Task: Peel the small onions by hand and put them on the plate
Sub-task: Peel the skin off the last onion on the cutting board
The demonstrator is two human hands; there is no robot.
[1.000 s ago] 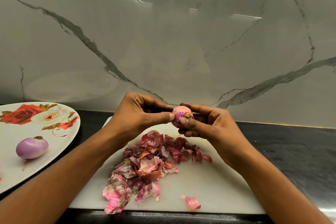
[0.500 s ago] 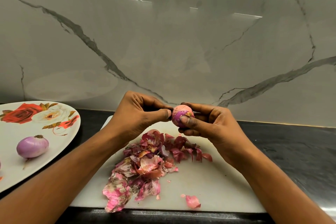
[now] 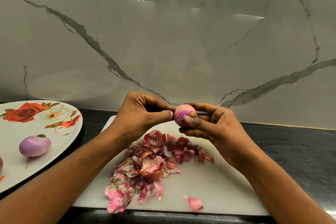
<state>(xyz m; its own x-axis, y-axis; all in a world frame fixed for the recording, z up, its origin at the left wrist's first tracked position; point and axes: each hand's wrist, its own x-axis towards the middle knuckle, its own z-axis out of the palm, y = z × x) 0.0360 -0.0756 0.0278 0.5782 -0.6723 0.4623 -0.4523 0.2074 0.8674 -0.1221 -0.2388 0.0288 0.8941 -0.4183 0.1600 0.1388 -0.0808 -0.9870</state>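
Gripping half-peeled onion [image 3: 183,117] w/ right hand [image 3: 214,129], pinching its skin w/ left hand [image 3: 143,112]. Prob. risking skin tearing short, or slick onion slipping onto peels [image 3: 154,165].

You have bare cutting board [image 3: 209,185] right of the peel pile [image 3: 149,165]. Left of the pile, the plate [image 3: 60,132] rim crowds the path.

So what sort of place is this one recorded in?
Most likely a home kitchen counter: a dark stone worktop against a marble-look backsplash, a white cutting board heaped with onion skins, a floral plate holding a peeled onion, and a half-peeled onion held over the board.
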